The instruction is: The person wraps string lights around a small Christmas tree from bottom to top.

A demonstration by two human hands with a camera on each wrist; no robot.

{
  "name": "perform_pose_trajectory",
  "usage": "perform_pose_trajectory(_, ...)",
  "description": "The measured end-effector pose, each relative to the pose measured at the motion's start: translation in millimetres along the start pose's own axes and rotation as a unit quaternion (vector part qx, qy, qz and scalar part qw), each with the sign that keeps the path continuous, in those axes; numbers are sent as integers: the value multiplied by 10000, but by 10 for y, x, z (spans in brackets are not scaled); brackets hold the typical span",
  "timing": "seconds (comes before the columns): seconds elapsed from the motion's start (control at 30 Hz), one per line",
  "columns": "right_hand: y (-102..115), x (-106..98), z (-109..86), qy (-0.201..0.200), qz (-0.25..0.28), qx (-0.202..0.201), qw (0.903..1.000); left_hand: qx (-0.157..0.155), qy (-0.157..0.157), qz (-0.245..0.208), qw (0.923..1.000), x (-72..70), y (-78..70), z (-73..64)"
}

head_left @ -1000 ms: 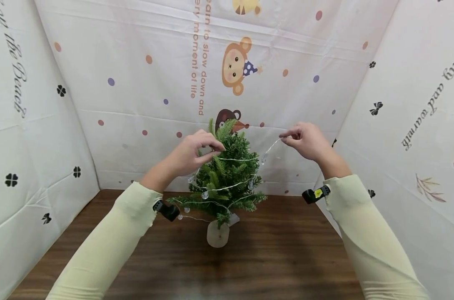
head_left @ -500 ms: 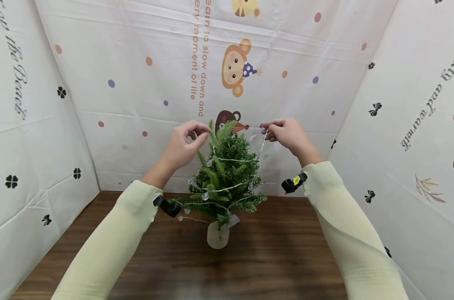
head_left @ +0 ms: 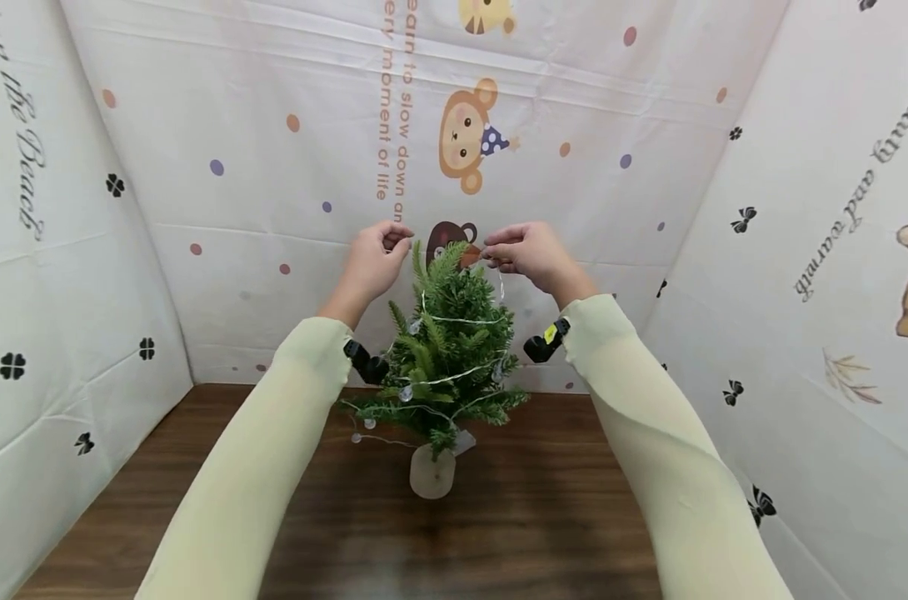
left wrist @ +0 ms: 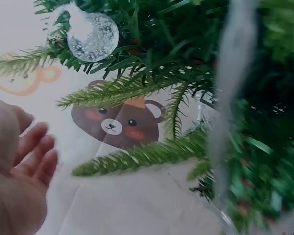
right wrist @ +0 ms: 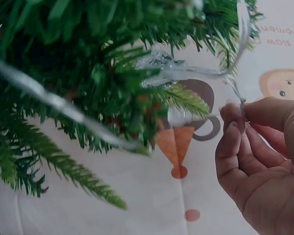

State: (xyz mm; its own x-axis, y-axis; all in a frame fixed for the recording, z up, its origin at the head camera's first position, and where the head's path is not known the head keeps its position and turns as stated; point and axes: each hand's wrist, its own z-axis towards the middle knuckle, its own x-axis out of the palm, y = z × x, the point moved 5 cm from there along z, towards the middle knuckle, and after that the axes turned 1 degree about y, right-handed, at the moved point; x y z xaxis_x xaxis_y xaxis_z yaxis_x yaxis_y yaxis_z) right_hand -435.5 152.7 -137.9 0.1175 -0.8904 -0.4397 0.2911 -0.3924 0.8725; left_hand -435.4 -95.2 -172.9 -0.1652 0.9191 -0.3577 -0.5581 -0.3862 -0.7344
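Observation:
A small green artificial Christmas tree stands upright on a pale round base. String lights with clear bubble-filled bulbs wrap around it in several loops. Up at the right of the treetop, my right hand pinches the wire between thumb and fingertips; the right wrist view shows the pinched wire leading to a clear bulb among the needles. My left hand hovers left of the top, its fingers loosely bent around nothing, beside light green branch tips.
The tree stands on a dark wood table. Behind it hangs a white printed cloth, with cloth panels at left and right. Low on the left, a slack loop with bulbs droops from the branches.
My left hand has let go of the wire on the tree's left side and risen beside the top. My right hand has moved leftward and up, carrying the wire toward the treetop.

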Motion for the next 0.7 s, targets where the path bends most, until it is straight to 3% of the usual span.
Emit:
perform_pose_trajectory(0.2, 51, 89, 85, 93, 244, 93, 9996, -328, 1082, 317, 9931, 209, -25, 160)
perform_pose_trajectory(0.43, 87, 189, 113, 163, 491, 169, 9985, 97, 2228, 611, 9729, 351, -56, 238)
perform_pose_trajectory(0.6, 74, 218, 123, 141, 759, 329, 9965, 77, 2890, 535, 9558, 404, -74, 197)
perform_pose_trajectory(0.7, 54, 214, 122, 129, 863, 404, 9954, 39, 3051, 306, 9518, 447, -96, 188)
